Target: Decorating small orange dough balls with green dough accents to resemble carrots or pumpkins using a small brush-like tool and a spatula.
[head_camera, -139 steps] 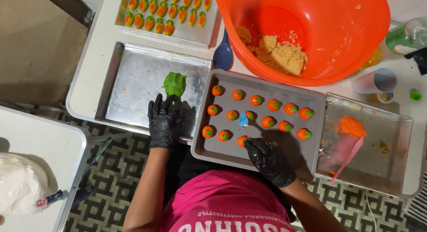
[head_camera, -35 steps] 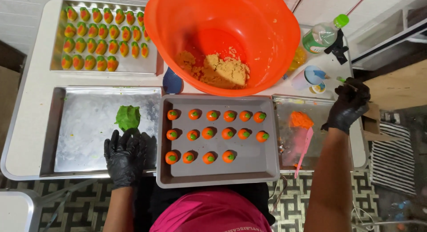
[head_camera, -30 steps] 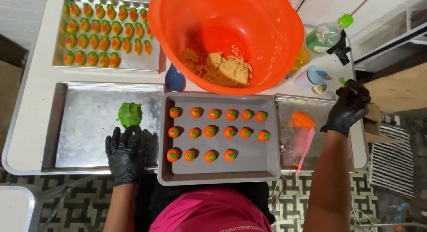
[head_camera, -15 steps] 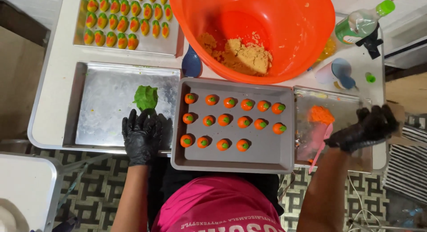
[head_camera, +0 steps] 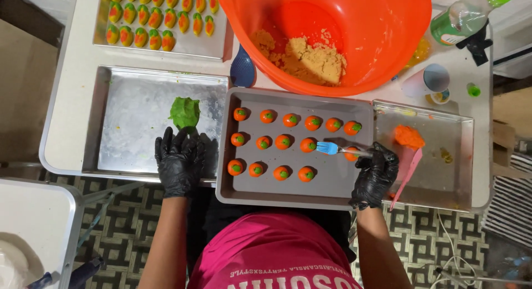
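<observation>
Right hand (head_camera: 376, 175), black-gloved, sat at the lower right of centre, fingers clamped around the handle of a small brush (head_camera: 341, 149). Blue bristles pointed left, over the grey tray (head_camera: 332, 183), just beside an orange ball in the middle row. One more orange ball sat partly hidden behind the brush handle.

Left hand (head_camera: 178, 160), also gloved, lay flat with fingers spread apart on the left metal tray (head_camera: 133, 109), holding nothing. Fingertips were just below a green dough lump (head_camera: 184, 111), near it; contact unclear.

Orange balls (head_camera: 282, 141) with green tops stood in three rows on the grey tray, centre frame.

Large orange bowl (head_camera: 354, 39) was at top centre, overlapping the grey tray's far edge, with tan crumbly dough (head_camera: 313, 59) inside.

Right metal tray (head_camera: 443, 178) held an orange dough lump (head_camera: 409, 137) and a pink spatula (head_camera: 406, 177), just right of the right hand.

Upper left: another tray (head_camera: 210, 45) with rows of yellow-green-red shaped sweets (head_camera: 158, 17).

Upper right: green-capped spray bottle (head_camera: 460, 20) and a small cup (head_camera: 435, 78). Blue object (head_camera: 243, 70) was tucked beside the bowl, kind unclear.
</observation>
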